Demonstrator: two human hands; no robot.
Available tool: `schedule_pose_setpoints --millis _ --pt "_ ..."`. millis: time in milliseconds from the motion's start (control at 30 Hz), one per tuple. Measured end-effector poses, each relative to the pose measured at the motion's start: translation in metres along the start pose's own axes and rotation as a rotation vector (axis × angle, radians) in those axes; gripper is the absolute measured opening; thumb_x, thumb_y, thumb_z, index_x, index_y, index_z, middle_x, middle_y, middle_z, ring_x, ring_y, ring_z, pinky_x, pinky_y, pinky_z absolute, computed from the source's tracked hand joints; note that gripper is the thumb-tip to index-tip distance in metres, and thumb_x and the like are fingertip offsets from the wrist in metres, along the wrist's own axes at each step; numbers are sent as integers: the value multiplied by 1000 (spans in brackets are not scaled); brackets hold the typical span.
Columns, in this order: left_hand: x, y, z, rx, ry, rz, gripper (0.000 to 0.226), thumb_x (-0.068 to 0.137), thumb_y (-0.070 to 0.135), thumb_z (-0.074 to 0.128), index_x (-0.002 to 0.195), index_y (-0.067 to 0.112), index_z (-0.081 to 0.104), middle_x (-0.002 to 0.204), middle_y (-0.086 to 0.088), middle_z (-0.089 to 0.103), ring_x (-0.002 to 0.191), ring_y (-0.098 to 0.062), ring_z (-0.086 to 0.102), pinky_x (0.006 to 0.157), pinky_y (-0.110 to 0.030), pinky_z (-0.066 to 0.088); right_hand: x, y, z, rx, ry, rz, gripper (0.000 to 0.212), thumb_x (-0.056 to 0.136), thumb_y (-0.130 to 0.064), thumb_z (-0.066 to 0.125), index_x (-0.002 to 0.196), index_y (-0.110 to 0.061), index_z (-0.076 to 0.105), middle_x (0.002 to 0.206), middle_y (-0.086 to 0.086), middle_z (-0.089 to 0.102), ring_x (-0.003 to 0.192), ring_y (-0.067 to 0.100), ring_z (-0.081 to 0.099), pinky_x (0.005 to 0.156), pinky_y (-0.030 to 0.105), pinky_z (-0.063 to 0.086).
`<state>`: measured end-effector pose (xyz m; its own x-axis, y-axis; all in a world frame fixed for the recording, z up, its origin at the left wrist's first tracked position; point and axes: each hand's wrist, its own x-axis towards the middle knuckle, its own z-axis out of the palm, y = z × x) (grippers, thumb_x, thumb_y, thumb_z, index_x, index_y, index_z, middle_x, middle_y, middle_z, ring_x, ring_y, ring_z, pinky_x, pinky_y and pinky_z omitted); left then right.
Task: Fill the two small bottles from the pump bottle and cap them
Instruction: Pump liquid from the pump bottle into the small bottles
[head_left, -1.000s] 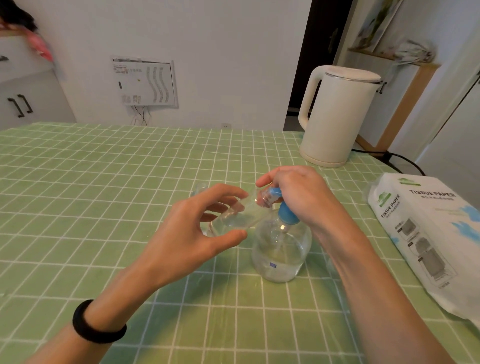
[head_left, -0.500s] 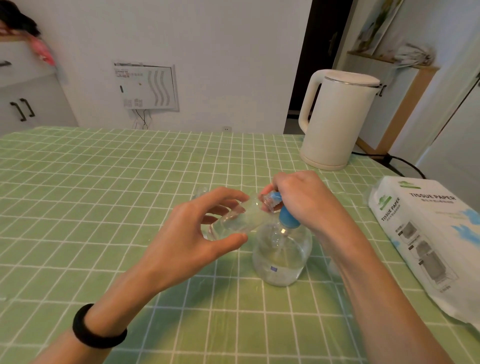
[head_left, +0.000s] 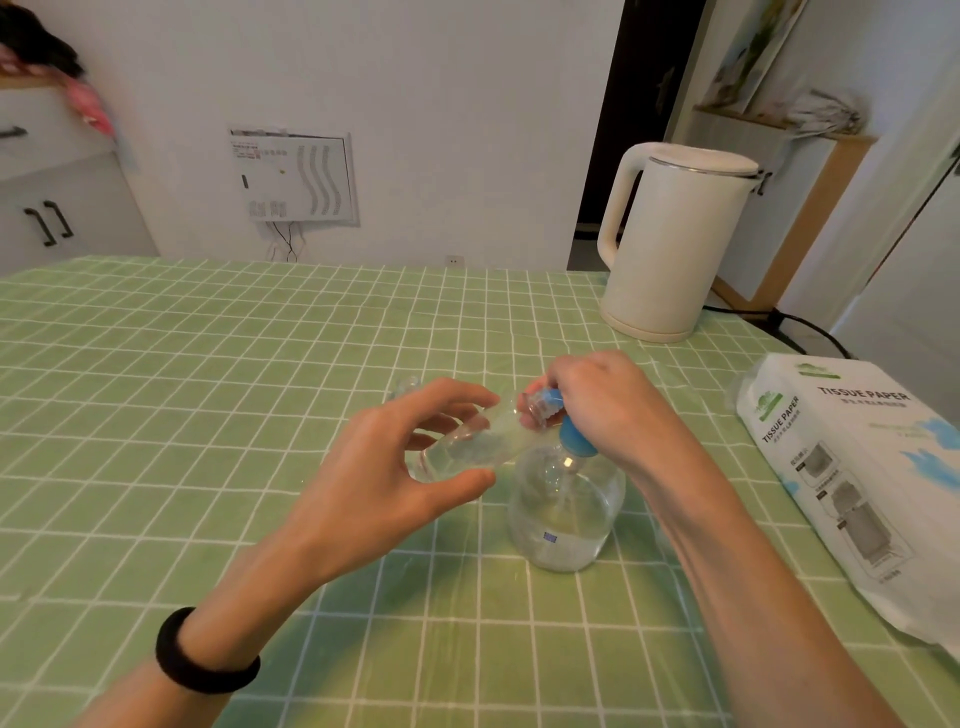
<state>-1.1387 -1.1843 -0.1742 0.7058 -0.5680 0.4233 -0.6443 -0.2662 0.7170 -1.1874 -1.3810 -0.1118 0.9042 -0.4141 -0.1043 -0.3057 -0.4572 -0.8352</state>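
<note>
My left hand (head_left: 374, 478) holds one small bottle (head_left: 467, 441) off the table. The thumb is underneath, the fingertips are curled over the top, and the other fingers are loosely spread. The bottle lies tilted, its open neck pointing up and away from my palm to meet the spout. My right hand (head_left: 608, 410) is just past that neck, its fingers curled down over the blue pump head (head_left: 571, 434). The pump bottle (head_left: 566, 514) stands on the table (head_left: 208, 389) directly below that hand.

The small bottle is clear and looks thin-walled, so I judge it light and a little springy. A hard squeeze could dent it or push liquid back out. Its smooth sides will turn slippery if anything drips, so I'd grip around the middle of the body, where my thumb and fingertips are now, and leave the neck free. Some clear liquid seems to sit in its lower end, but I can't tell how much.

The pump bottle is wide, about a third full and bottom-heavy. It should stay put if I press straight down, but a push from the side could tip it.

The second small bottle (head_left: 407, 387) stands just beyond my left fingertips, mostly hidden, and I can't tell whether it is capped. The kettle (head_left: 675, 244) and the tissue pack (head_left: 852, 467) are well off to the far side of my right hand.
</note>
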Motion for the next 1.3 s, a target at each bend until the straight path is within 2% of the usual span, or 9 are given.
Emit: schedule_pose_setpoints --millis 67,133,200,433,533,667,800,1067,1300 --pt "0 1 0 -13 0 1 50 78 48 79 126 46 65 118 22 73 112 -5 71 95 -33 61 4 1 0 2 13 -20 40 97 -20 45 94 10 71 98 26 75 70 16 58 81 56 55" --pt "1 1 -1 -16 2 4 51 78 50 78 127 46 65 119 22 73 112 -5 71 96 -34 61 7 3 -1 3 24 -56 42 99 -20 45 81 -6 80 75 -2 79 56 -3 60 66 34 47" --pt "1 1 -1 -16 0 4 51 78 50 78 127 45 65 118 22 73 112 -4 71 96 -34 61 8 3 -1 15 29 -71 43 100 -20 46 77 -13 81 67 -15 76 55 -13 59 63 25 41" --pt "1 0 -1 -4 -5 -1 52 78 48 79 128 42 66 117 22 73 111 -1 70 95 -29 60 7 3 1 62 -27 -50 44 93 -11 49 59 -16 77 64 -3 77 65 9 68 74 38 55" --pt "0 0 0 16 -4 -6 50 80 43 81 127 44 66 118 23 73 111 -1 70 95 -30 60 4 4 2 74 -29 -40 42 95 -11 49 65 -15 78 67 -1 79 70 13 70 80 44 57" --pt "0 2 0 2 -6 -4 50 79 46 80 127 47 65 119 24 73 112 -2 70 95 -32 60 6 4 0 60 -9 -76 43 99 -13 48 73 -16 81 62 -17 75 58 -12 64 63 25 43" --pt "0 2 0 -13 -1 1 52 77 51 77 127 47 64 119 23 72 112 -2 71 96 -32 61 9 4 -1 40 23 -124 45 100 -15 48 68 -19 80 57 -27 69 59 -19 60 57 20 43" --pt "0 0 0 -1 -3 -5 51 77 53 76 126 49 63 118 24 72 112 -1 70 95 -30 60 5 5 3 145 -54 -79 40 92 -8 49 66 -15 77 65 0 77 53 -2 65 74 33 49" --pt "1 1 1 -4 -2 -1 53 77 52 77 128 49 62 120 24 72 113 -1 70 95 -27 60 7 3 1 74 16 -81 39 100 -15 47 79 -24 78 61 -31 68 64 -16 63 64 22 40"
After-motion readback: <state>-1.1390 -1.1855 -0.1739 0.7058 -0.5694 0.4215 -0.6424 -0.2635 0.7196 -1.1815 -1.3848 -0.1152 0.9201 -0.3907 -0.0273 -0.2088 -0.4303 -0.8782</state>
